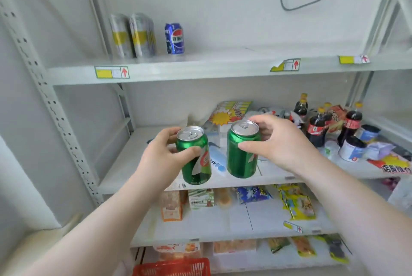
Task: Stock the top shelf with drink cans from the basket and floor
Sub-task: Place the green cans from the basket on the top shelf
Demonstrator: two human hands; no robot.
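top shelf [200, 68]: three cans standing at the left rear, two silver-yellow cans [131, 35] touching each other and a blue can [174, 38] just beside them. Rest of the board is bare, all the way right.
left hand [160, 155]: closed round a green can [194, 155], thumb across the front, fingers behind. Can upright, tilted a bit.
right hand [276, 141]: closed round a second green can [243, 149], thumb on the front, fingers over the far rim. Upright.
green cans: both held in the air, side by side but apart, in front of the middle shelf [133, 164], well below the top shelf. Neither placed yet.
basket [174, 266]: red, bottom edge of view, only the rim shows. Cannot tell what is left inside.
floor: out of view, so cans there can't be counted.
progress: early, I'd judge. Three on, two in hand, most of the shelf open.
left to do: lift both cans up and set them down, likely just right of the blue can, then more trips to the basket and floor.
other shelves: bottles, packets, snacks; not part of this job.
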